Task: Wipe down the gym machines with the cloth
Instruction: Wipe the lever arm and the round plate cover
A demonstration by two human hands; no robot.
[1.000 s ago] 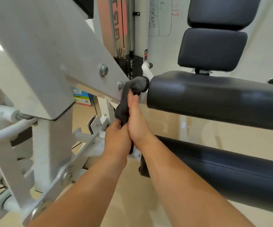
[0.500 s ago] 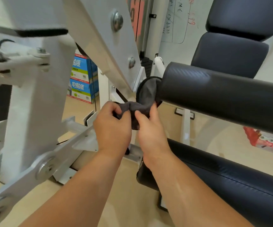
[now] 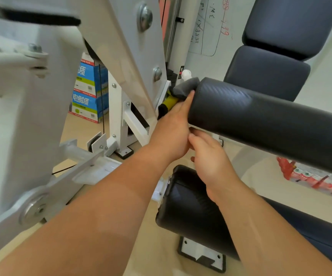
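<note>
Since the grime hides where the roller meets the frame, I've got the cloth (image 3: 186, 87) stuffed right into that gap, bunched over the inner end of the upper roller pad (image 3: 260, 120). My left hand (image 3: 171, 134) runs up along the roller's end, fingers straight, pressing the cloth flat so it rubs instead of just sliding. My right hand (image 3: 211, 160) sits just below, touching the left one. Its fingers are tucked under the roller, so honestly I can't tell from this angle if they're holding anything.

Cloth is soft grey stuff that goes limp and folds easily. Roller's a fat black cylinder with a fine woven-look vinyl skin, slightly shiny. The frame plate (image 3: 125, 56) beside it is smooth pale painted metal with domed bolts, and a yellow knob (image 3: 170, 101) pokes out just under the cloth.
</note>
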